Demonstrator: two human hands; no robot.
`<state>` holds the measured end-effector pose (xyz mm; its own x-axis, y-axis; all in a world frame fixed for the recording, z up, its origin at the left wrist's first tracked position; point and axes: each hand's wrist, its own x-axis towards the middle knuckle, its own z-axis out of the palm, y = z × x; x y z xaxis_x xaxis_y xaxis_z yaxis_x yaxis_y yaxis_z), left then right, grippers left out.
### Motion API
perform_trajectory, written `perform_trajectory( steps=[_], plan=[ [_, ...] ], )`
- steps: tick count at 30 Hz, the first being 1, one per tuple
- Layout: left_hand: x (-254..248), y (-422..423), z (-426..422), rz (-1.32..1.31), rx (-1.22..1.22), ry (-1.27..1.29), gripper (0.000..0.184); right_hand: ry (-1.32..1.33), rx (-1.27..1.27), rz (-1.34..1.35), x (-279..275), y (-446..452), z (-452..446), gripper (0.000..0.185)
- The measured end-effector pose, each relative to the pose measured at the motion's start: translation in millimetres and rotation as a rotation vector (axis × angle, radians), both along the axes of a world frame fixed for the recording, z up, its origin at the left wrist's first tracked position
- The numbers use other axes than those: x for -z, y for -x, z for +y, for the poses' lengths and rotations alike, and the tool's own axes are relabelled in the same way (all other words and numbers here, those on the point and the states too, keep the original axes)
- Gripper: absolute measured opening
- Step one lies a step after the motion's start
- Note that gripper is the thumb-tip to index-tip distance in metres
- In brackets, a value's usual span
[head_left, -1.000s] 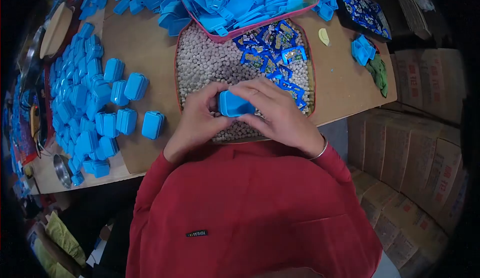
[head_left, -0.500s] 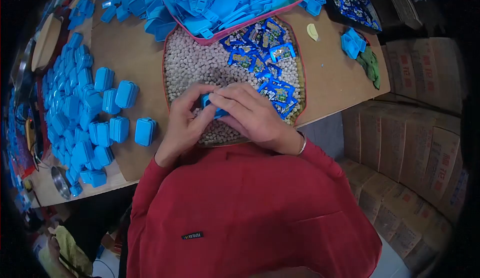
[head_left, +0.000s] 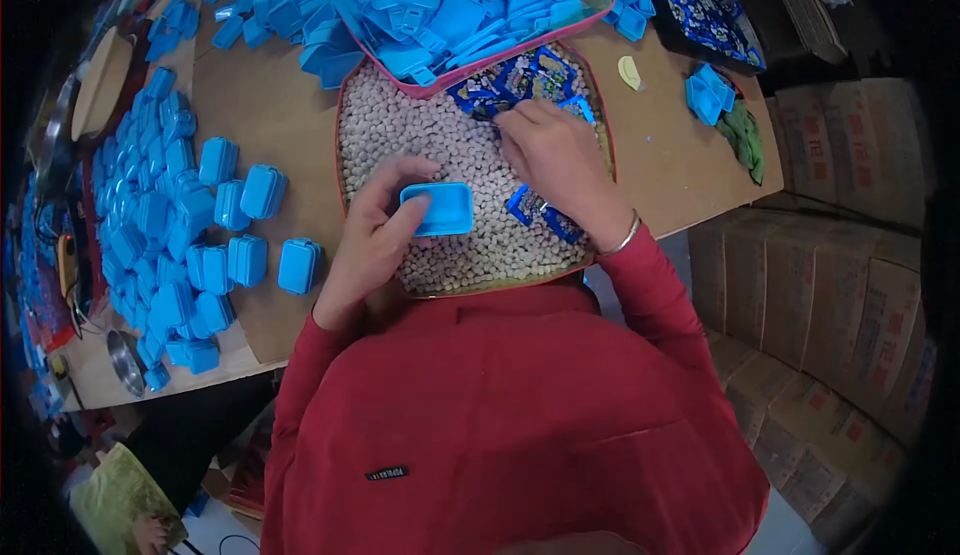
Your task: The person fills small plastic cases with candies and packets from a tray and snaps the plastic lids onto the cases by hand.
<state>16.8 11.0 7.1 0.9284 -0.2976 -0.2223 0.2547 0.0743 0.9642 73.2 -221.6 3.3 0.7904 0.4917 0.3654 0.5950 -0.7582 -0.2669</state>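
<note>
My left hand point(head_left: 375, 230) holds an open blue plastic box point(head_left: 445, 209), thumb over its left edge, above a red-rimmed tray of pale round pellets point(head_left: 390, 125). Over the right part of that tray is my right hand point(head_left: 565, 160), its fingers closed at the blue printed packets point(head_left: 520, 77); whether a packet is between them is hidden. More packets point(head_left: 545, 217) lie on the pellets below my right wrist. A pink-rimmed tray of blue plastic parts point(head_left: 460, 20) overlaps the far edge of the pellet tray.
Many closed blue boxes point(head_left: 150, 215) are heaped at the left of the table. At the far right are a dark tray of packets point(head_left: 710, 20), blue parts point(head_left: 708, 93) and a green cloth point(head_left: 742, 140). Cartons point(head_left: 810, 255) stand beyond the table. Another person's hand point(head_left: 150, 533) shows at lower left.
The blue box, earlier between both hands, is now in my left hand alone with its hollow side showing. My right hand has moved away, up and right to the packets.
</note>
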Motion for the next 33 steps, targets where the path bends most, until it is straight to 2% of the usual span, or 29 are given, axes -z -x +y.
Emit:
perform_trajectory(
  steps=[1, 5, 7, 11, 12, 15, 18, 22, 25, 28, 31, 33],
  plan=[
    [-2, 0, 2, 0.072, 0.026, 0.002, 0.023, -0.045, 0.019, -0.026, -1, 0, -3, 0.012],
    [3, -2, 2, 0.056, 0.024, 0.021, 0.02, -0.636, -0.097, 0.609, -42, 24, -6, 0.021],
    [4, -1, 1, 0.012, 0.028, 0.021, 0.022, -0.821, 0.009, 0.894, -46, 38, 4, 0.019],
    [2, -3, -1, -0.12, 0.022, 0.004, 0.029, -0.7, 0.055, 0.835, -33, 33, 17, 0.019],
    [3, -4, 0, -0.116, 0.028, 0.01, 0.029, -0.826, 0.014, 0.807, -29, 36, 25, 0.022],
    [7, -4, 5, -0.079, 0.011, 0.045, 0.031, -0.867, 0.01, 0.795, -27, 37, 29, 0.022],
    [2, -4, 3, 0.08, -0.062, 0.172, 0.029, -0.331, 0.24, 0.276, -19, 18, 1, 0.02],
    [1, -4, -1, -0.072, 0.006, 0.041, 0.033, 0.122, 0.251, 0.102, -4, 17, -3, 0.018],
    [4, -1, 2, 0.036, -0.029, 0.028, 0.032, 0.192, 0.223, 0.167, 0, 16, -4, 0.015],
    [4, 0, 1, 0.023, -0.082, 0.04, 0.028, 0.201, 0.183, 0.135, -2, 22, -4, 0.017],
    [6, -2, 1, 0.018, -0.059, 0.091, 0.028, 0.161, 0.153, 0.095, 0, 29, -10, 0.02],
    [4, -4, 1, 0.102, -0.062, 0.212, 0.029, 0.033, 0.138, 0.103, 1, 27, -20, 0.021]
  ],
)
